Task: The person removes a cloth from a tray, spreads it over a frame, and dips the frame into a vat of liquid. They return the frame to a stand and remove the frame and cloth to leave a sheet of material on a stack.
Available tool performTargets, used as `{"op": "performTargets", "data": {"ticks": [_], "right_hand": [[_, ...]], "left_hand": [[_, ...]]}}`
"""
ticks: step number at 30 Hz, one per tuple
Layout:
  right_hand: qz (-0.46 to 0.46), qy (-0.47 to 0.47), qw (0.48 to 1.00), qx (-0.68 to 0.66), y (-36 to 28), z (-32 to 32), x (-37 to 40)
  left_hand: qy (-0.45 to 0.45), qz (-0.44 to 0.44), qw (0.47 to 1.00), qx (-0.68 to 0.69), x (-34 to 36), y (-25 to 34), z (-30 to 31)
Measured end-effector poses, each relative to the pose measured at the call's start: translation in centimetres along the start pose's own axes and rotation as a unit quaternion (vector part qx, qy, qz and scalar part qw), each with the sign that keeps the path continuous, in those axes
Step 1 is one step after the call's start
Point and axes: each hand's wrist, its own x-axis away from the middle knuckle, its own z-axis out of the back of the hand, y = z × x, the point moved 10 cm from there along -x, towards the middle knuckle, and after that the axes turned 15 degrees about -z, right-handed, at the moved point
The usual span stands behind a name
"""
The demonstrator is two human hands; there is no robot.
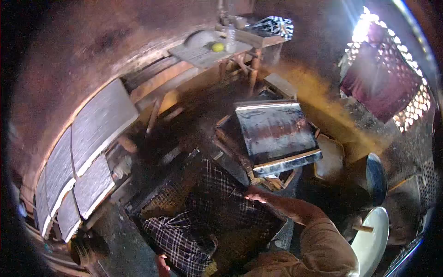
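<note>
A dark rectangular frame [138,226] with a yellowish woven mesh [170,196] lies low in front of me. Dark checked cloth [177,237] is bunched over its near left part, and more of it covers the far side. My right hand [256,195] reaches to the right edge of the frame, fingers stretched out over the checked cloth. Down at the frame's near left edge is my left hand [162,265], small in view, its fingers partly hidden. Deep shadow covers the middle of the frame.
Beyond the frame, a metal-faced tray [277,131] rests tilted on a wooden stand [233,147]. Pale slabs [104,122] line the left wall. A board [203,53] carries a bottle [230,39] and a yellow-green round thing [218,47]. A white basin [376,240] stands at right.
</note>
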Motion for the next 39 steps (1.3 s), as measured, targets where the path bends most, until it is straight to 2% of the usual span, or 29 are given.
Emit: {"op": "performTargets", "data": {"ticks": [1,2,3,4,5,7,8,11,12,15,16,17,19,20,21,23,24,25,27,29,30,31,33,35,36,39], "right_hand": [[-0.003,0.01,1.0,-0.01,1.0,0.8,-0.3],[0.123,-0.005,0.99,-0.064,0.1,1.6,0.5],[0.248,-0.018,0.962,-0.114,-0.6,2.6,2.3],[0.156,0.112,0.976,0.098,1.0,3.9,2.7],[0.177,0.084,0.98,-0.04,-0.7,6.2,7.3],[0.11,0.18,0.966,-0.151,-3.3,11.7,18.5],[0.079,0.209,0.969,-0.102,1.1,11.5,14.9],[-0.006,0.233,0.965,-0.122,5.2,15.8,23.4],[-0.034,0.236,0.957,-0.165,9.5,16.0,22.5],[-0.055,0.25,0.944,-0.208,16.8,17.7,27.0],[0.131,0.376,0.916,-0.046,18.4,19.6,24.9],[0.12,0.383,0.913,-0.069,18.9,21.7,27.6],[-0.003,0.334,0.897,-0.288,20.7,26.4,32.5],[-0.01,0.342,0.882,-0.323,18.9,27.5,37.0],[-0.009,0.352,0.879,-0.321,14.8,27.4,41.8],[0.022,0.374,0.826,-0.422,7.3,24.6,48.7],[-0.025,0.392,0.822,-0.412,7.2,22.1,47.8],[-0.08,0.352,0.857,-0.369,6.7,19.3,46.5],[-0.085,0.397,0.808,-0.426,6.1,12.9,47.2],[-0.044,0.453,0.746,-0.486,5.4,7.0,50.7],[-0.052,0.456,0.745,-0.485,7.6,5.2,52.0],[-0.052,0.478,0.715,-0.508,12.4,3.6,53.0],[-0.069,0.495,0.686,-0.528,20.4,1.5,58.1],[-0.101,0.503,0.651,-0.559,34.8,1.6,60.0],[-0.05,0.497,0.603,-0.622,42.0,2.0,60.9],[-0.16,0.553,0.58,-0.576,58.5,3.2,67.7]], "left_hand": [[0.017,0.053,0.998,0.037,-0.5,-1.2,-0.3],[0.032,0.107,0.991,0.072,-1.0,-2.0,-1.0],[0.023,0.136,0.99,0.042,-1.4,-1.2,-1.9],[0.005,0.138,0.99,0.024,-2.6,-0.1,-3.1],[-0.01,0.13,0.991,0.014,-3.9,1.4,-4.2],[-0.043,0.106,0.993,-0.005,-6.5,5.0,-6.9],[-0.063,0.086,0.994,-0.014,-8.3,7.7,-8.9],[-0.128,0.032,0.99,-0.04,-12.5,15.1,-15.0],[-0.147,0.011,0.988,-0.047,-13.5,17.7,-17.4],[-0.196,-0.047,0.978,-0.057,-15.5,25.6,-22.8],[-0.214,-0.063,0.973,-0.064,-16.8,29.9,-24.2],[-0.227,-0.067,0.97,-0.059,-18.6,34.5,-25.4],[-0.252,-0.079,0.963,-0.054,-22.0,42.8,-26.4],[-0.254,-0.096,0.961,-0.059,-23.4,45.6,-25.9],[-0.25,-0.108,0.961,-0.051,-24.7,47.3,-25.1],[-0.252,-0.134,0.958,-0.02,-27.2,49.2,-22.9],[-0.258,-0.145,0.955,0.001,-28.2,49.3,-21.8],[-0.27,-0.157,0.95,0.02,-28.8,49.1,-20.9],[-0.305,-0.179,0.933,0.068,-28.8,48.1,-20.9],[-0.35,-0.188,0.911,0.109,-26.7,46.4,-23.1],[-0.372,-0.19,0.9,0.122,-24.7,46.1,-25.7],[-0.396,-0.195,0.887,0.133,-22.0,46.4,-29.8],[-0.443,-0.199,0.862,0.143,-15.0,48.1,-40.5],[-0.491,-0.207,0.833,0.147,-5.9,51.4,-53.3],[-0.524,-0.225,0.811,0.131,-0.6,53.4,-59.9],[-0.609,-0.261,0.738,0.13,13.7,59.3,-79.4]]}}
